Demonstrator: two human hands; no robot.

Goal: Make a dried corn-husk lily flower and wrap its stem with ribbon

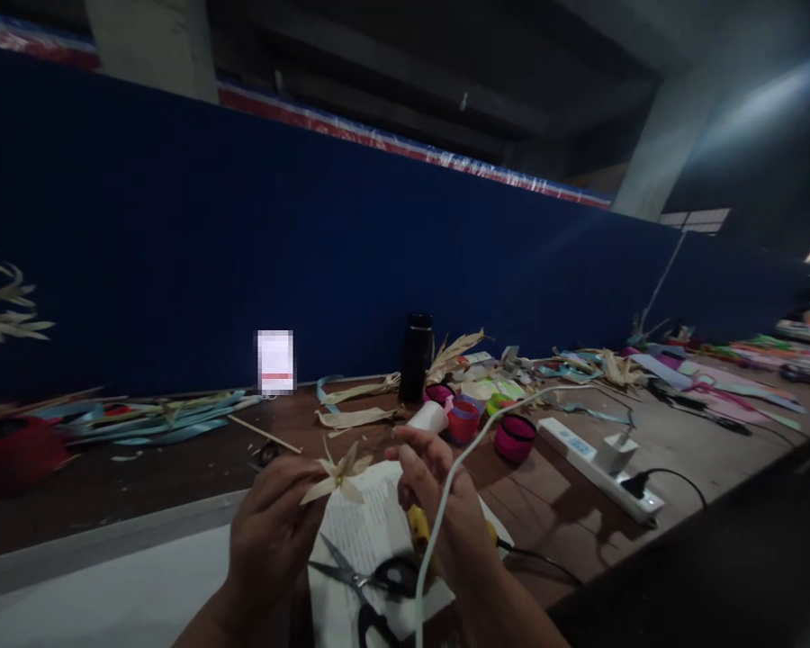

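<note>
My left hand is closed on a pale flower of dried, husk-like petals, pinched at its left side. The petals spread out to the right, around a small yellowish centre. Facing the flower, a short gap away, is my right hand. Its fingers are loosely bent and apart, with nothing visible in them. Below the hands, opened scissors with black handles lie on a printed sheet. A yellow tool, partly hidden behind my right hand, has a black cord. A white cable crosses in front of my right wrist.
A black bottle stands by the blue partition. Near it are a white roll, a red ribbon roll and a magenta one. A power strip with plugs lies right; pale blue strips lie left.
</note>
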